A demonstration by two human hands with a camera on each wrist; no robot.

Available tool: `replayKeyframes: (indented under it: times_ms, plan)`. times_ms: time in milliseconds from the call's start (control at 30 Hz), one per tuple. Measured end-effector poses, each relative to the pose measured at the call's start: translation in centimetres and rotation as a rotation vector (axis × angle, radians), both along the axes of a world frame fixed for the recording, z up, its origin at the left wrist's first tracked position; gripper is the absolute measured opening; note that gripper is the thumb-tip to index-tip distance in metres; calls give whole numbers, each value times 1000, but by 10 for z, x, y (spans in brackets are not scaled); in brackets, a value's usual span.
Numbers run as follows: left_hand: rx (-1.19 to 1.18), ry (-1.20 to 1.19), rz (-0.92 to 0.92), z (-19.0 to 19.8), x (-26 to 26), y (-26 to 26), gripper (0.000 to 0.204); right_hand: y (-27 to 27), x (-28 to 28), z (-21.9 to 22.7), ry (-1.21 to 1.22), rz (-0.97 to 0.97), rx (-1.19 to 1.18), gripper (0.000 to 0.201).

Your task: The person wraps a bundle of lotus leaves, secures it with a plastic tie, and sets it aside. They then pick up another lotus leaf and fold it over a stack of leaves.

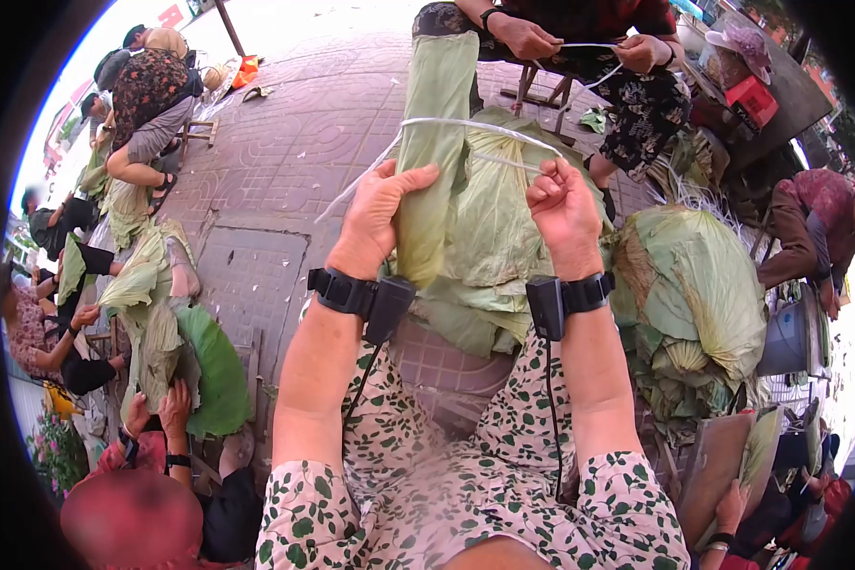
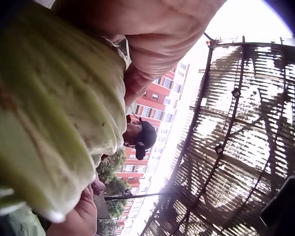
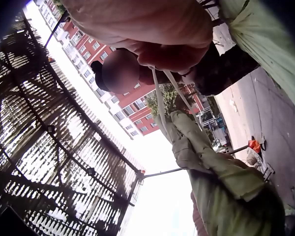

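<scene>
A long folded bundle of pale green leaves (image 1: 434, 161) stands roughly upright in the head view, gripped on its left side by my left hand (image 1: 375, 218), thumb across its front. White string (image 1: 484, 124) crosses the bundle; a loose end trails down-left beside that hand. My right hand (image 1: 567, 214) pinches the string between thumb and fingertips, right of the bundle. In the left wrist view the bundle's folded layers (image 2: 54, 108) lie close to the camera. From the right hand (image 3: 147, 34) in the right wrist view, two string strands (image 3: 160, 98) run to the bundle (image 3: 221, 182).
Large dried leaves (image 1: 494, 209) lie spread beyond my hands, with another leaf pile (image 1: 689, 294) to the right. Opposite, a seated person (image 1: 579, 47) holds string in both hands. Other people work with leaves at the left and right; a grey bucket (image 1: 788, 337) stands right.
</scene>
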State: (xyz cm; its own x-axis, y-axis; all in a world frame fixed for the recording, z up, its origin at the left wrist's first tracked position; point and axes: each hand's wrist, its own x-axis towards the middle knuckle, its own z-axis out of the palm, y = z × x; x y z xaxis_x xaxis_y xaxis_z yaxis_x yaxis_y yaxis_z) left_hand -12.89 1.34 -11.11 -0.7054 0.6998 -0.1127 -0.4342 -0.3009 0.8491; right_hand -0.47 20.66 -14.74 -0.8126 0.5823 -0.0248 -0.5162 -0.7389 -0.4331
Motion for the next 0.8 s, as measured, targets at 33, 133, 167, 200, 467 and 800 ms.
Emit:
replayKeyframes:
  times_ms: [33, 133, 167, 200, 467, 800]
  plan:
    - [2, 0, 1, 0, 0, 0, 29, 1, 0, 0, 0, 1, 2, 5]
    - [29, -62, 21, 0, -1, 0, 25, -3, 4, 8, 3, 91, 38, 3]
    - [41, -101, 17, -1, -4, -2, 24, -6, 5, 11, -25, 106, 128, 3]
    - [54, -138, 13, -3, -7, -3, 23, -11, 5, 15, -52, 121, 219, 3]
    - [221, -284, -8, 0, -17, -13, 19, -44, 4, 19, -387, 354, 790, 17]
    - [218, -298, -13, -5, -22, -12, 22, -44, 14, 32, -163, 412, 728, 25]
